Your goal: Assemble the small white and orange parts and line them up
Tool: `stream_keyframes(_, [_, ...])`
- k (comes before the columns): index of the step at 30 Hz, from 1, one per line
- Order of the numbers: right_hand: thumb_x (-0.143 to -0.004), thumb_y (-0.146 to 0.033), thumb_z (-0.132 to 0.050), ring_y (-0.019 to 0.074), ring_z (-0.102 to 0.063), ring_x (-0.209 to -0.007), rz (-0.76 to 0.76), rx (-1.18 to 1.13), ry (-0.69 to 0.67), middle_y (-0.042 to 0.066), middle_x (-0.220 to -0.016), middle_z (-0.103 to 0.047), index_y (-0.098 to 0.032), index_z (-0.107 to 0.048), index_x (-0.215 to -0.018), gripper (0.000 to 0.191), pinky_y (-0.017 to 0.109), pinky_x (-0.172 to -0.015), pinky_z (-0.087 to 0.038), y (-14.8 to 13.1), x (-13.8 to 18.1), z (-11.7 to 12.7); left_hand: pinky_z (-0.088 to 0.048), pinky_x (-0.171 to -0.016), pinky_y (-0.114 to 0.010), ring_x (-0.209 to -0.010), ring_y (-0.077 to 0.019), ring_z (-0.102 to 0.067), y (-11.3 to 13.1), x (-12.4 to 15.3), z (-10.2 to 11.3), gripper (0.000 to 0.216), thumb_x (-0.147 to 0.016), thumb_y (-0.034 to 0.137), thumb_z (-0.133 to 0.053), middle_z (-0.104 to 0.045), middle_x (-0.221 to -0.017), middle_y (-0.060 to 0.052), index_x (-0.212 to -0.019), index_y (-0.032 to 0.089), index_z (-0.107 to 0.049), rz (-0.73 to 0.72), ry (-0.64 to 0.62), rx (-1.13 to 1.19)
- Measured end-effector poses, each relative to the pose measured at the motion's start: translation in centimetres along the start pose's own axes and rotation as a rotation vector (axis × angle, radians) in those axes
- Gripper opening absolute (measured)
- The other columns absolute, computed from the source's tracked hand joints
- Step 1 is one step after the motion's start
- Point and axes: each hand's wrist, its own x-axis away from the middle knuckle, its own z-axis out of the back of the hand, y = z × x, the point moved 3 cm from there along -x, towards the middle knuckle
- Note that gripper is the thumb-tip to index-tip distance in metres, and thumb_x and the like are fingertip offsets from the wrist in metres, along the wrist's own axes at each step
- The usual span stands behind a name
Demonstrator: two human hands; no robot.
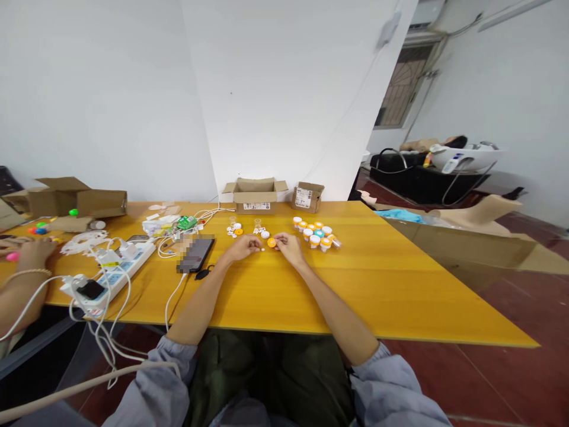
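Observation:
Near the middle of the table, my right hand (290, 248) pinches a round orange cap (271, 242) between thumb and fingers. My left hand (244, 247) is just left of it, its fingers drawn together; whatever they may hold is too small to make out. A tiny white piece (262, 249) lies by the left fingertips. Behind the hands are a white round part (265, 235) and a clear cup (258, 224) among small white pieces. Right of my right hand stands a group of several small jars (315, 239) with white, orange and teal tops.
Two cardboard boxes, one open (255, 197) and one smaller (307, 197), stand by the wall. Left of my arm lie a phone (198, 255), a cable and a power strip (113, 276). Another person's hand (38, 252) works at the far left near coloured balls.

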Motion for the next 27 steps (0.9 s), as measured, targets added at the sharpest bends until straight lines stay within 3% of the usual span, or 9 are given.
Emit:
stream_keyframes(7, [-0.074,-0.02,-0.063,0.0162,-0.072,-0.064,0.036,-0.011,0.006,0.001,-0.073,-0.075,-0.021,-0.069,-0.076,0.006,0.028,-0.06,-0.064,0.3,-0.1,0.0,-0.052,-0.074,-0.031,-0.071,-0.0157,-0.059,1.2,0.0,-0.9,0.01,-0.081,0.028,-0.068,-0.067,-0.081,-0.002,-0.082,0.019,-0.072,-0.035,0.006,-0.017])
stream_keyframes(14, [-0.073,-0.018,-0.062,0.0165,-0.072,-0.064,0.011,-0.006,-0.001,0.001,-0.072,-0.075,-0.021,-0.068,-0.076,0.007,0.03,-0.065,-0.065,0.1,0.0,0.0,-0.054,-0.08,-0.033,-0.078,-0.016,-0.061,1.4,0.0,-1.5,0.008,-0.085,0.022,-0.065,-0.065,-0.092,-0.003,-0.085,0.02,-0.072,-0.065,0.108,-0.04])
stream_keyframes(27, [-0.073,-0.018,-0.061,0.0173,-0.072,-0.065,0.013,-0.005,0.013,0.001,-0.074,-0.075,-0.02,-0.069,-0.076,0.009,0.032,-0.066,-0.065,0.2,-0.1,0.0,-0.053,-0.08,-0.032,-0.08,-0.0165,-0.06,1.3,0.2,-1.6,0.009,-0.087,0.027,-0.065,-0.063,-0.092,-0.002,-0.092,0.021,-0.071,-0.065,0.079,-0.125])
